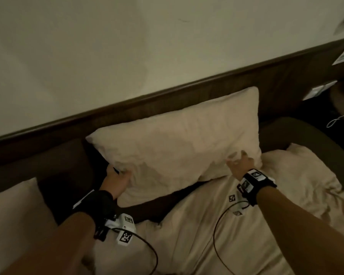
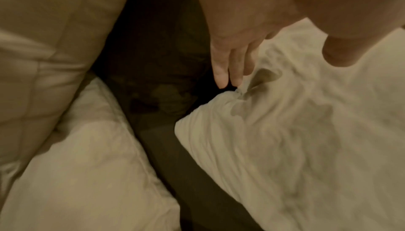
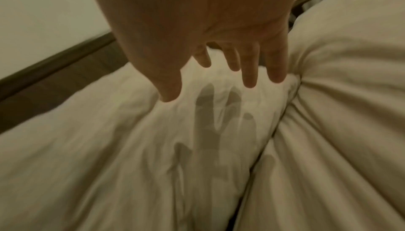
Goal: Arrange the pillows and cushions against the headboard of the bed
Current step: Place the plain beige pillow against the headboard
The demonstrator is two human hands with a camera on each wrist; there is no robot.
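I am looking down at the head end of the bed, where one cream pillow is leaning tilted against the dark wooden headboard, its lower edge lifted off the bedding with a dark gap showing beneath it. My left hand is sitting at the pillow's lower left corner; in the left wrist view the fingers are lying straight and close together along the edge of the pillow, pressing rather than clutching, so I am reading this hand as released. My right hand is resting on the pillow's lower right corner, and in the right wrist view its fingers are spreading out straight over the fabric of the pillow, casting a shadow on it, with nothing clenched. A crumpled cream duvet is lying on the bed just beside the pillow on the right and is bulging up against it in the right wrist view. A second cream pillow is showing at the left edge of the bed, apart from the first, with dark bedding between them.
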